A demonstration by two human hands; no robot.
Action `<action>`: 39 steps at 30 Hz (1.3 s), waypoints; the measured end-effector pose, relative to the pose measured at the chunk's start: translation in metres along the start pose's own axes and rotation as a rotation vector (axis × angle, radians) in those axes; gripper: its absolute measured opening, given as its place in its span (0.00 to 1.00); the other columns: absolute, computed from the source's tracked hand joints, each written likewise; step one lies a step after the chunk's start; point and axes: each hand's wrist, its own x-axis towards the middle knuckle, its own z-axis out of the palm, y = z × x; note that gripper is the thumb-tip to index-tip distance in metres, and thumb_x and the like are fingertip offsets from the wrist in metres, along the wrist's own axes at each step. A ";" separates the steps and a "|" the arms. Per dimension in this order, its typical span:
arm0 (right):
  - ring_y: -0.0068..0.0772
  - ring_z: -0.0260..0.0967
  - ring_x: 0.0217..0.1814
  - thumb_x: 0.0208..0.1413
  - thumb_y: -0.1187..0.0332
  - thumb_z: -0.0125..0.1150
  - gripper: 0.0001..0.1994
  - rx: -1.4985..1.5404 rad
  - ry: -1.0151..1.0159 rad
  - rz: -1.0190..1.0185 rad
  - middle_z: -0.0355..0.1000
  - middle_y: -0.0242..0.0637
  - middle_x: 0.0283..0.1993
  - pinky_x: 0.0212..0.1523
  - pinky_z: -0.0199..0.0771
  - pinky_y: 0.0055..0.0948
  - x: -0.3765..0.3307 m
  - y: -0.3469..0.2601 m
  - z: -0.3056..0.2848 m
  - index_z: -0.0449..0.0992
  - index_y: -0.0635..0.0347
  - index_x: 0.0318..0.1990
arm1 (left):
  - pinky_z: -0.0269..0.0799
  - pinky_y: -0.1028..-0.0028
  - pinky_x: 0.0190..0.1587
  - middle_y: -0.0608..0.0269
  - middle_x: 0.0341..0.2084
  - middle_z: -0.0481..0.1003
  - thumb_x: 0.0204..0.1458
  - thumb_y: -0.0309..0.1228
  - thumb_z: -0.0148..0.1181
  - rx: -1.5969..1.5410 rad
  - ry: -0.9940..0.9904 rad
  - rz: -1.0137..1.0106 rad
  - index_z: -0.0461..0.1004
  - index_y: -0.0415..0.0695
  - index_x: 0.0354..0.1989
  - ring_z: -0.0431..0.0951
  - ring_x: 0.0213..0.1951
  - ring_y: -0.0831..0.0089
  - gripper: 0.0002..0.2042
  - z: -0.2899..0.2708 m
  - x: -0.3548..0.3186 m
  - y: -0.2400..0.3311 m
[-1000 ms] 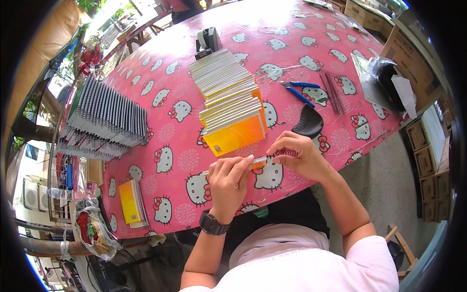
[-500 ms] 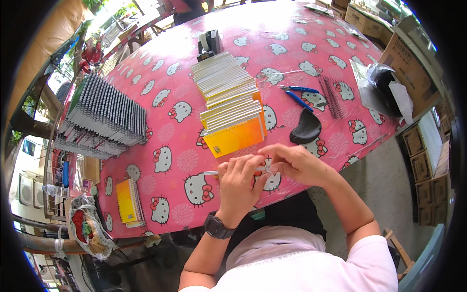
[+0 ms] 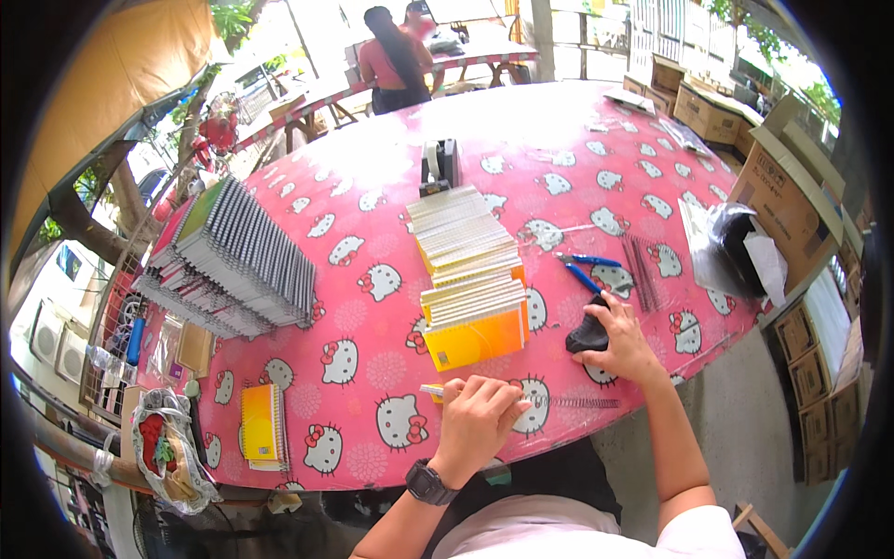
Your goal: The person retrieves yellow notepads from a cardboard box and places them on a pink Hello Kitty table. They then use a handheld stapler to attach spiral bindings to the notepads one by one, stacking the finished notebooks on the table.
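My left hand (image 3: 477,419), with a black watch at its wrist, is closed on a small notebook (image 3: 431,390); only its pale and yellow end shows past the fingers. From the other side of that hand a thin spiral binding coil (image 3: 585,403) runs out to the right over the table. My right hand (image 3: 622,343) grips a black, curved, pad-like thing (image 3: 585,334), thumb and fingers around it. Just beyond lie cutting pliers (image 3: 585,272) with blue handles. A row of yellow notebooks (image 3: 477,337) stands in front of my left hand.
Loose spiral coils (image 3: 641,272) lie right of the pliers. A tall stack of spiral notebooks (image 3: 247,261) stands at left, a small yellow notebook pile (image 3: 263,424) nearer. Beyond the row is a black tape dispenser (image 3: 440,166). Cardboard boxes (image 3: 782,200) line the right; people are at the back.
My right hand has left the left hand and moved right onto the black curved thing. A coil end now shows beside my left hand. The view has tilted up.
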 end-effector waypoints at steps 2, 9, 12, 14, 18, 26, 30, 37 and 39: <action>0.55 0.51 0.64 0.31 0.52 0.75 0.39 -0.064 -0.025 -0.029 0.51 0.53 0.66 0.62 0.56 0.49 0.000 0.001 -0.001 0.68 0.51 0.55 | 0.55 0.65 0.50 0.70 0.36 0.76 0.47 0.37 0.63 -0.005 0.048 -0.005 0.74 0.50 0.38 0.73 0.41 0.72 0.11 -0.003 0.006 0.007; 0.56 0.56 0.64 0.33 0.52 0.75 0.31 0.408 -0.200 -0.083 0.62 0.56 0.59 0.61 0.59 0.45 -0.008 -0.037 -0.025 0.76 0.53 0.48 | 0.48 0.59 0.56 0.73 0.39 0.75 0.48 0.39 0.63 0.009 -0.059 0.092 0.74 0.53 0.41 0.73 0.43 0.73 0.13 0.003 -0.002 -0.015; 0.47 0.60 0.63 0.38 0.46 0.72 0.32 0.664 -0.336 -0.108 0.69 0.51 0.52 0.61 0.59 0.43 -0.011 -0.047 -0.025 0.76 0.56 0.49 | 0.48 0.59 0.56 0.74 0.35 0.76 0.45 0.37 0.65 0.005 0.004 0.064 0.75 0.53 0.38 0.73 0.41 0.74 0.12 -0.008 0.005 -0.008; 0.44 0.60 0.63 0.39 0.45 0.70 0.32 1.047 -0.451 -0.089 0.69 0.49 0.52 0.60 0.59 0.41 -0.015 -0.049 -0.022 0.76 0.57 0.48 | 0.48 0.59 0.55 0.75 0.32 0.76 0.42 0.36 0.67 0.016 0.039 0.061 0.76 0.53 0.35 0.74 0.39 0.75 0.11 -0.014 0.004 -0.011; 0.39 0.61 0.61 0.45 0.48 0.66 0.27 1.235 -0.586 -0.187 0.70 0.45 0.52 0.59 0.60 0.36 -0.024 -0.067 -0.014 0.77 0.60 0.45 | 0.49 0.60 0.54 0.77 0.27 0.76 0.39 0.34 0.69 0.019 0.038 0.085 0.77 0.53 0.30 0.74 0.36 0.76 0.09 -0.011 -0.014 -0.022; 0.38 0.63 0.55 0.45 0.51 0.65 0.21 0.937 -0.550 -0.166 0.70 0.45 0.48 0.57 0.60 0.36 -0.019 -0.083 -0.004 0.79 0.59 0.40 | 0.51 0.61 0.55 0.77 0.26 0.76 0.37 0.33 0.71 -0.125 0.112 -0.016 0.72 0.52 0.46 0.75 0.35 0.77 0.23 -0.005 -0.023 -0.018; 0.39 0.65 0.51 0.43 0.49 0.68 0.23 1.084 -0.603 -0.113 0.71 0.45 0.44 0.53 0.62 0.35 -0.013 -0.085 -0.009 0.79 0.59 0.39 | 0.49 0.62 0.56 0.77 0.26 0.78 0.35 0.33 0.73 -0.115 0.132 -0.005 0.66 0.52 0.53 0.76 0.32 0.77 0.33 -0.004 -0.023 -0.020; 0.34 0.65 0.50 0.45 0.50 0.66 0.22 0.882 -0.616 -0.114 0.71 0.41 0.44 0.52 0.63 0.33 -0.001 -0.095 -0.013 0.79 0.59 0.40 | 0.44 0.57 0.60 0.79 0.25 0.77 0.36 0.37 0.73 -0.047 0.123 -0.029 0.64 0.51 0.56 0.76 0.35 0.78 0.35 -0.008 -0.024 -0.020; 0.32 0.65 0.48 0.46 0.50 0.66 0.22 1.136 -0.639 -0.185 0.72 0.40 0.43 0.50 0.64 0.32 -0.004 -0.103 -0.013 0.79 0.59 0.40 | 0.43 0.56 0.60 0.78 0.26 0.76 0.37 0.39 0.72 -0.020 0.115 -0.037 0.63 0.50 0.57 0.75 0.36 0.78 0.35 -0.008 -0.024 -0.022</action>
